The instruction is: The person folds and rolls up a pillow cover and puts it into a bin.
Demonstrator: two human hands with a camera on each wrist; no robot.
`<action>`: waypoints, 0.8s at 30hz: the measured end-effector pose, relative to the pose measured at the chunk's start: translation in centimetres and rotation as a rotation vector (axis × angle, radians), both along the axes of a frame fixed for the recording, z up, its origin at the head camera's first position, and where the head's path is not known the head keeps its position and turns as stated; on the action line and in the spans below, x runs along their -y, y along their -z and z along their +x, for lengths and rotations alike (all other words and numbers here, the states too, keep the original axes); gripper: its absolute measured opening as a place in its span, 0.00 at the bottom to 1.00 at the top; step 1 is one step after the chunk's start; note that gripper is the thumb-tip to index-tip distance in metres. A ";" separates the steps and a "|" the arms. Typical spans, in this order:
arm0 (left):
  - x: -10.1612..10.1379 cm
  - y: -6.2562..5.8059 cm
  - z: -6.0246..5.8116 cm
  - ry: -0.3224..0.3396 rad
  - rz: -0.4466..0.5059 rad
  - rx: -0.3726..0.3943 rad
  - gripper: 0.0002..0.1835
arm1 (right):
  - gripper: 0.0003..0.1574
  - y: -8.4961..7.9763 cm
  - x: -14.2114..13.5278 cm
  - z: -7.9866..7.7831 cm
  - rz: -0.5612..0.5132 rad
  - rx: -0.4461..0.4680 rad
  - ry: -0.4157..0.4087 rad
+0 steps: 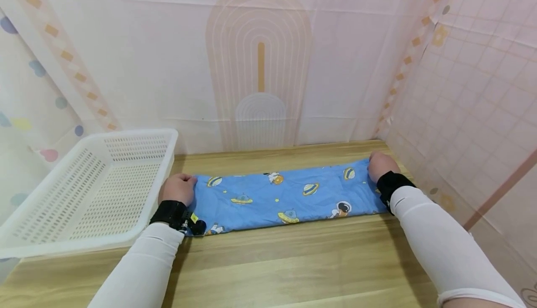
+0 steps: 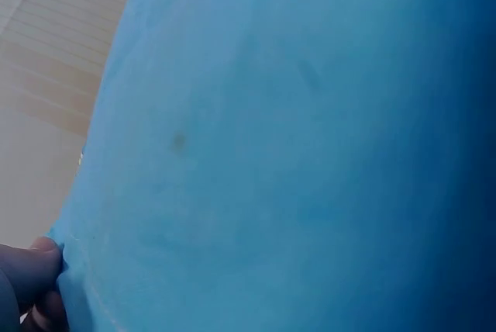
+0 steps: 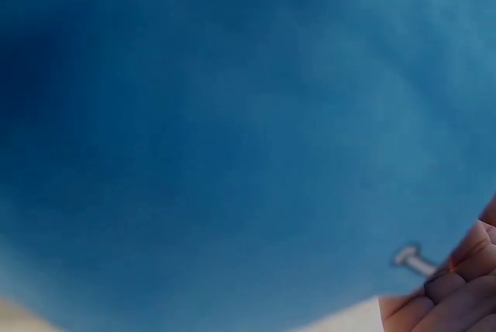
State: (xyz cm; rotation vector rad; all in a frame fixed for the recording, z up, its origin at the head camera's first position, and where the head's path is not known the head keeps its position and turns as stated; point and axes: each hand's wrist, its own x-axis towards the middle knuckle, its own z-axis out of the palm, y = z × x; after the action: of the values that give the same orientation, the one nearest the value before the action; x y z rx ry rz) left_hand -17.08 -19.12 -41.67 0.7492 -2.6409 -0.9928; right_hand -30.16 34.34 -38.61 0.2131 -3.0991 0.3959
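Note:
A blue cloth (image 1: 260, 201) printed with planets, flying saucers and astronauts is stretched in a long strip across the wooden table. At its far left corner my left hand (image 1: 178, 189) pinches the edge. The opposite far corner is gripped by my right hand (image 1: 382, 166). In the left wrist view the cloth (image 2: 256, 146) fills most of the picture, with thumb and fingertips (image 2: 35, 270) squeezing its edge at the lower left. Blue fabric (image 3: 232, 138) also covers the right wrist view, where curled fingers (image 3: 457, 293) hold it at the lower right.
A white plastic basket (image 1: 169, 152) with slotted sides stands left of the cloth, close to my left forearm. Behind the wooden table (image 1: 285, 266) hangs a pale patterned curtain (image 1: 168, 65), and another sheet (image 1: 474, 89) closes off the right side.

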 end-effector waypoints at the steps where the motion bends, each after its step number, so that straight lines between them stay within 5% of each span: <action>1: 0.1 0.0 -0.1 0.001 -0.006 0.003 0.19 | 0.13 0.0 0.0 0.0 -0.001 -0.002 0.000; 20: 0.0 -0.2 -0.4 -0.011 0.004 0.051 0.22 | 0.19 0.2 0.1 -0.2 -0.058 0.007 0.034; 24: -0.3 -0.5 -0.1 0.046 0.001 0.057 0.29 | 0.25 0.0 0.9 0.7 -0.110 0.014 0.020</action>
State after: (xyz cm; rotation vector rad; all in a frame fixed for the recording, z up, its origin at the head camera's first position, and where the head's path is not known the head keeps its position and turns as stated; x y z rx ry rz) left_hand -17.17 -18.78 -41.15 0.7305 -2.7175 -0.9996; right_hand -29.50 33.48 -38.57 0.1785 -3.0782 0.5681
